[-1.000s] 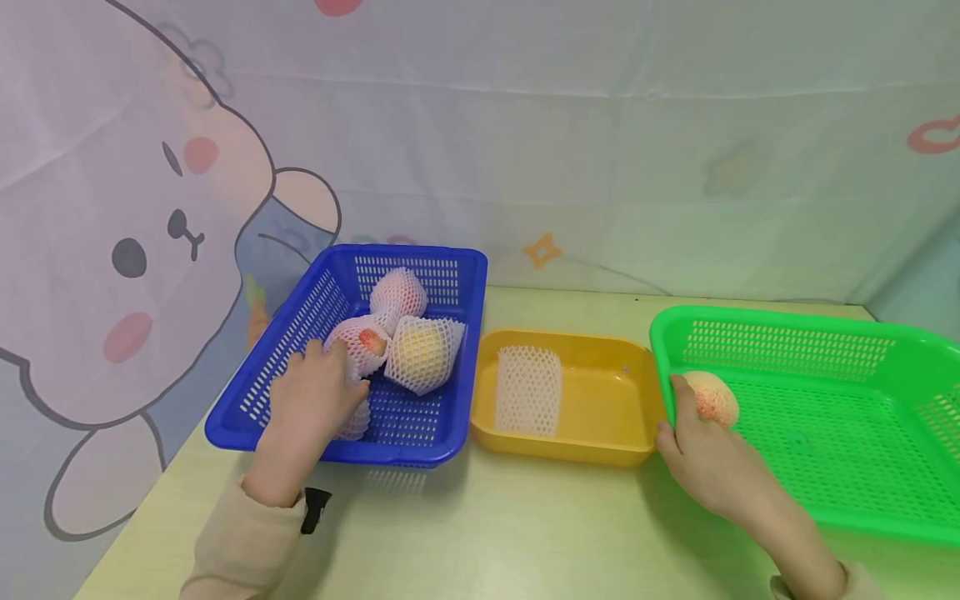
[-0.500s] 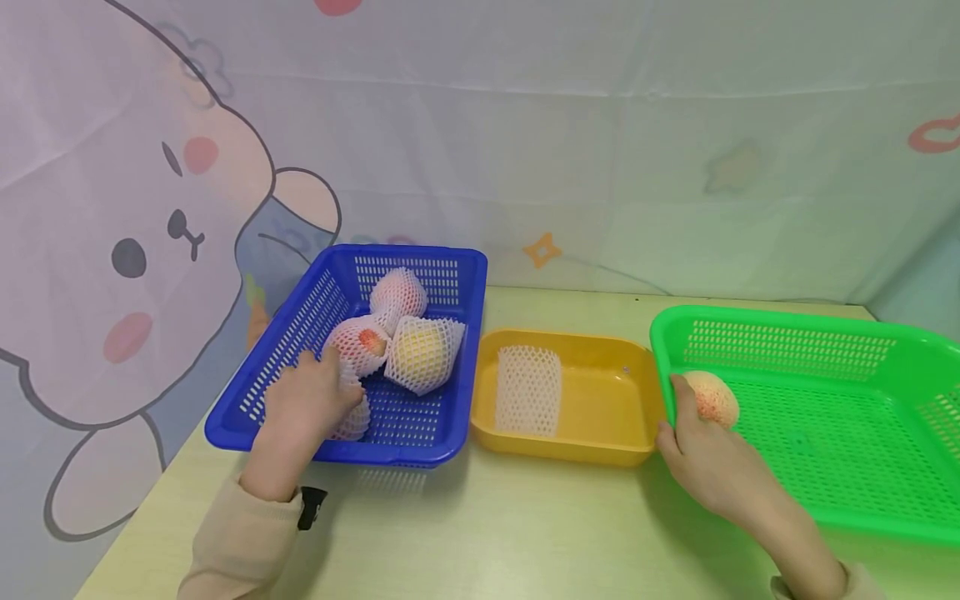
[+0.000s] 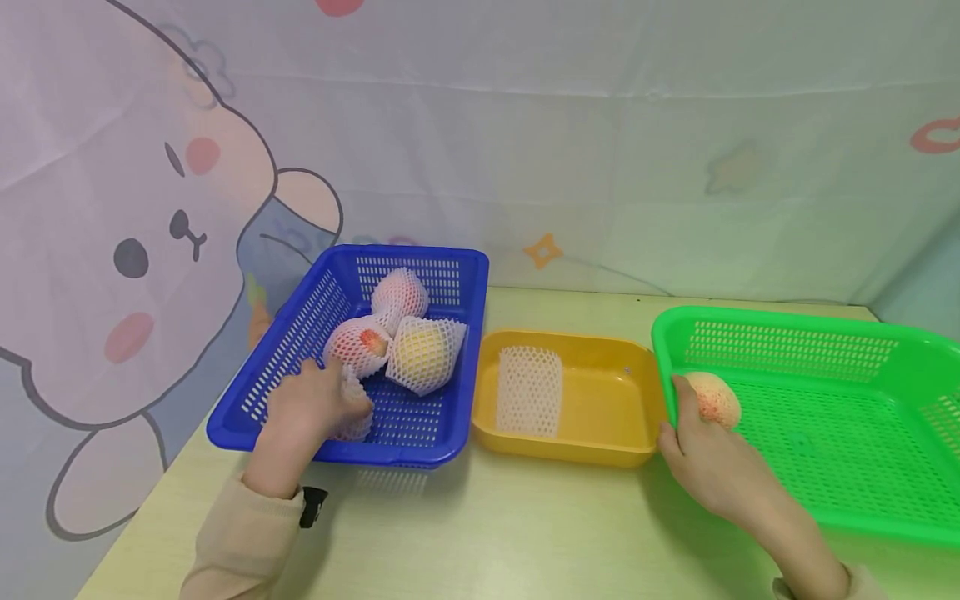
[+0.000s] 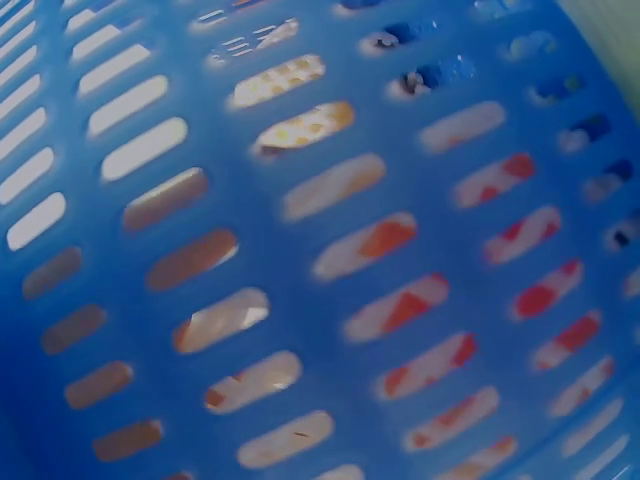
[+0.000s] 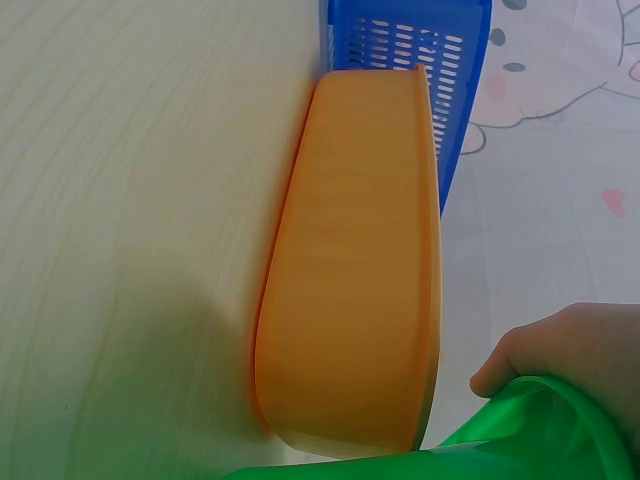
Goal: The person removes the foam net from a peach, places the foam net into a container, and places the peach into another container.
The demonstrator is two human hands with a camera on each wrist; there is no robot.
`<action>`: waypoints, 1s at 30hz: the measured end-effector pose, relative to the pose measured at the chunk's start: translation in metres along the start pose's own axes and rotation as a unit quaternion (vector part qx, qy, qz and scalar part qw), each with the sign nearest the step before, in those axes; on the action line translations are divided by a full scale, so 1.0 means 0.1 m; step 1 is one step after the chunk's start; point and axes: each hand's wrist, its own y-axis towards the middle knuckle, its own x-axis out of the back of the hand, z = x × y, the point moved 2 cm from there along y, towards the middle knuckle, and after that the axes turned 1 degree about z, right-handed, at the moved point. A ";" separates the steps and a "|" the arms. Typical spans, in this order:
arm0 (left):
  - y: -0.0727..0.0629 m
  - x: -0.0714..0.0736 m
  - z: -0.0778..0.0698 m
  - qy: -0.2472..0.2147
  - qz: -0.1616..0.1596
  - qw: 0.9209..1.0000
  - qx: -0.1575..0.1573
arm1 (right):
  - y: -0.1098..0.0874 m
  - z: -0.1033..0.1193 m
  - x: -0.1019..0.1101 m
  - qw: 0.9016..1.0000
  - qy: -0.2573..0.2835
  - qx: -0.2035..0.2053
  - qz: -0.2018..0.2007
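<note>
Left grip [image 3: 311, 408] on netted fruit [image 3: 351, 421], blue basket [image 3: 258, 392] edge

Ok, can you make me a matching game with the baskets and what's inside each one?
Things:
1. blue basket
2. yellow tray
3. green basket
4. left hand

Places or contents:
A. holds one bare fruit, under the right hand
B. holds only an empty white foam net
C. reaches into the near end of the blue basket
D. holds several fruits wrapped in foam nets

Pairs: 1-D, 2-B, 3-A, 4-C
</note>
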 end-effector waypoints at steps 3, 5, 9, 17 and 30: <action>0.00 -0.02 0.01 -0.002 0.016 1.000 0.001 | 0.00 0.00 0.00 1.000 0.001 -0.001 0.001; 0.00 -0.03 0.02 -0.001 0.029 1.000 0.002 | 0.00 0.00 0.00 1.000 0.002 -0.002 0.001; 0.02 -0.04 0.04 -0.001 0.046 0.999 -0.001 | 0.00 0.00 0.00 1.000 0.004 -0.002 0.002; 0.03 -0.06 0.06 -0.006 0.053 0.999 -0.002 | -0.01 0.01 0.01 1.000 0.005 -0.004 0.007; 0.04 -0.07 0.06 -0.005 0.061 0.998 0.004 | 0.00 -0.01 -0.01 1.000 0.002 0.001 -0.003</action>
